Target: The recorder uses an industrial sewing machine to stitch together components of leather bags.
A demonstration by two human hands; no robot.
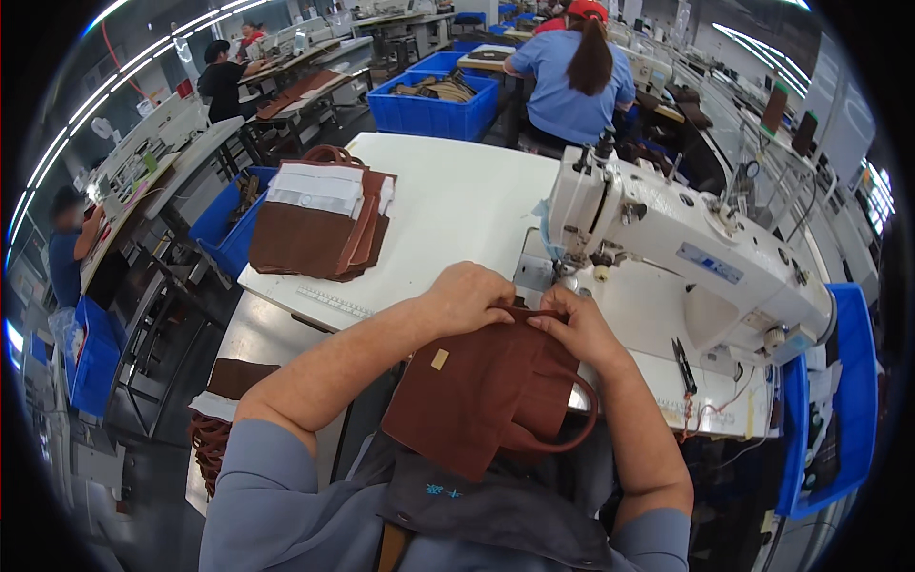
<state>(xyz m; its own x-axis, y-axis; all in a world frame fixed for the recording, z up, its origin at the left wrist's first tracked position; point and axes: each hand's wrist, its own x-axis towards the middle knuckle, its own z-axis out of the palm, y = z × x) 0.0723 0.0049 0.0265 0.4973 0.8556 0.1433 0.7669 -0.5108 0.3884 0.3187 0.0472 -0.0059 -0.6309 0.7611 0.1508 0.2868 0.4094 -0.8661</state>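
Note:
A reddish-brown bag piece (467, 391) with a looped handle and a small gold-coloured plate hangs from the table's front edge over my lap. My left hand (470, 297) pinches its upper edge, fingertips closed on the fabric. Close beside it, my right hand (579, 326) grips the same edge between thumb and fingers. Both hands are just in front of the needle area of a white sewing machine (681, 229). Whether the edge lies under the presser foot is hidden by my fingers.
A stack of brown bag pieces (319, 224) lies on the white table (457, 181), left. Black thread snips (684, 367) rest at right. More brown pieces (238, 378) sit on a lower surface. Blue bins (434, 105) stand around; a person in blue (577, 81) sits ahead.

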